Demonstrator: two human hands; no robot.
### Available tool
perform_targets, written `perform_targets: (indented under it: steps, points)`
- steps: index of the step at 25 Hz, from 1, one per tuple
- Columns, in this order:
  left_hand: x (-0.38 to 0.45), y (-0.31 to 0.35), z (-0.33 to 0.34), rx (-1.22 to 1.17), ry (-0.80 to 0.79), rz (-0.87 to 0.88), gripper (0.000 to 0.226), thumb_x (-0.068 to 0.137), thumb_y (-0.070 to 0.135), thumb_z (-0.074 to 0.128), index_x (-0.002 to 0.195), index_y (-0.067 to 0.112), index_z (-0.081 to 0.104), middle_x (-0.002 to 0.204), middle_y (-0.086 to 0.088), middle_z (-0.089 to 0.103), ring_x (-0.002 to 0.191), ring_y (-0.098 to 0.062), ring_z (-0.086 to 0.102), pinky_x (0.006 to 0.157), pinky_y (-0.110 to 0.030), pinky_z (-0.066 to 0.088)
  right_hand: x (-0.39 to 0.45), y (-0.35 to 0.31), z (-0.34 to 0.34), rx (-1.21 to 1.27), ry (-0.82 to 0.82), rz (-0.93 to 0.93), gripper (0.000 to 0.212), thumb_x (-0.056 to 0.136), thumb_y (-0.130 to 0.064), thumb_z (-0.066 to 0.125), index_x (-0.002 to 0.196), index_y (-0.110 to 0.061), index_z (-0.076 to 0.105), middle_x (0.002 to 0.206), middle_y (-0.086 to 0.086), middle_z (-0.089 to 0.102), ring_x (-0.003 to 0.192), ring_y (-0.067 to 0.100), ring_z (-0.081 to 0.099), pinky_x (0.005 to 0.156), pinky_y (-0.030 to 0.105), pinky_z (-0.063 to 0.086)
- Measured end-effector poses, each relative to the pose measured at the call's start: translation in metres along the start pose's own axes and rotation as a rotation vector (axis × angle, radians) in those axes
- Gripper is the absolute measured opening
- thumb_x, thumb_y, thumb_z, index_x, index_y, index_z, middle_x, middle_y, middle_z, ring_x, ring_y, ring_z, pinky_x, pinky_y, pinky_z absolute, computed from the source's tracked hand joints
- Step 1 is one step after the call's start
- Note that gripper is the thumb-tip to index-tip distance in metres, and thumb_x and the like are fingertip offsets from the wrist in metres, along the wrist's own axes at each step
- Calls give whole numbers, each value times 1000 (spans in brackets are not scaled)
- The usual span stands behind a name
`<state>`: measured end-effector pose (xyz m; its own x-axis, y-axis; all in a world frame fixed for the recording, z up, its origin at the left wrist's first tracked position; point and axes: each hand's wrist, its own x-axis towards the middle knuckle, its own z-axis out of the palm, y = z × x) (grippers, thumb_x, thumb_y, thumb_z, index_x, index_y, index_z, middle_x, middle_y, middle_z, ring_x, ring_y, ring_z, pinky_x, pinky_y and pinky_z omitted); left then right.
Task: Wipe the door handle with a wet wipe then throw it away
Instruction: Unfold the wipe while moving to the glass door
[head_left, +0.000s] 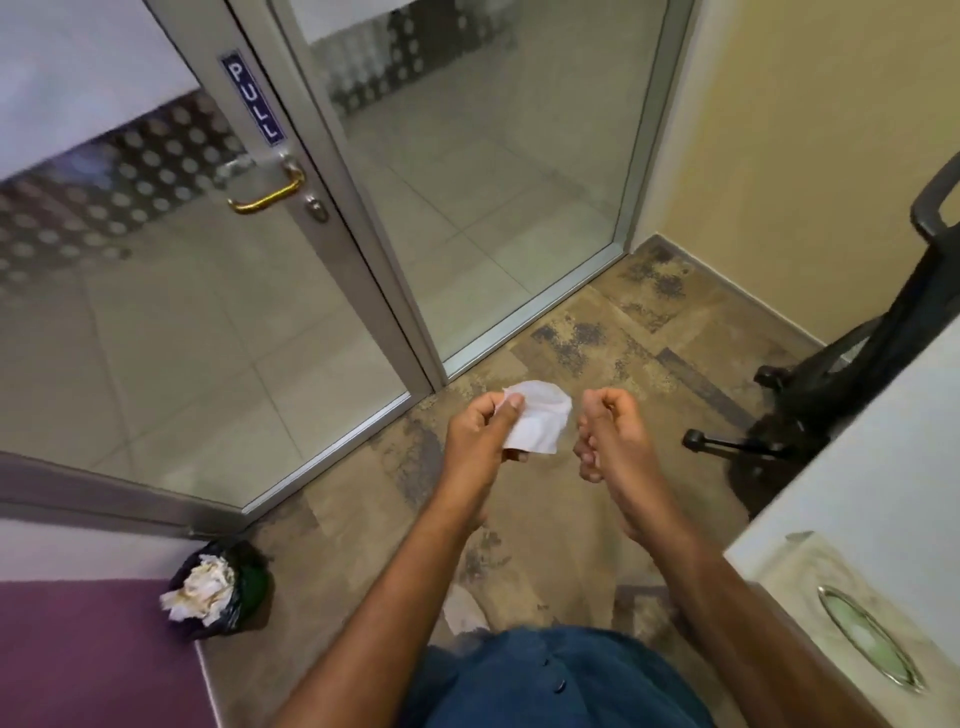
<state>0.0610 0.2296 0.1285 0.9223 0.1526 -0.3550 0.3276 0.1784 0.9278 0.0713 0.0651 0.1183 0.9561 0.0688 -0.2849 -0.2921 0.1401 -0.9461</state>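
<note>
A white wet wipe hangs partly unfolded from my left hand, pinched at its left edge between thumb and fingers. My right hand hovers just right of the wipe with fingers curled and nothing in it. The brass door handle sits on the glass door's metal frame at the upper left, below a blue PULL sign, well away from both hands. A small black-lined bin full of crumpled paper stands on the floor at the lower left.
The glass door and a fixed glass panel fill the far side. A black office chair stands at the right. A white counter holds a tissue box at the lower right. A purple surface lies lower left.
</note>
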Motion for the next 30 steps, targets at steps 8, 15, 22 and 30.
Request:
perform_targets:
  steps: [8,15,22,30]
  points:
    - [45,68,-168,-182,133,26,20,112,16,59,99,11,73,80,-3,75,63,-13,64,53,-21,51,41,1,184,-784,-227,-625,32,88,-39,74,117,-32,63,121,-9,54,112,10,55,82,15,48]
    - [89,98,-268,-218,359,82,33,107,46,63,103,14,71,88,1,73,72,-9,64,64,-19,53,108,-19,302,-412,-299,-389,4,101,-31,60,102,-34,63,95,-14,69,89,9,68,74,22,56]
    - [163,122,-314,-145,273,141,75,84,58,73,146,17,58,131,7,71,115,3,68,92,-11,53,203,-40,373,-288,-454,-373,7,102,-30,57,101,-26,62,84,-6,66,78,9,63,69,22,52]
    - [271,164,-354,-57,376,67,21,109,6,62,106,16,80,104,-10,83,90,-15,74,80,-29,62,321,-70,423,-388,-488,-434,8,102,-25,53,103,-32,56,90,-11,60,81,4,61,62,19,49]
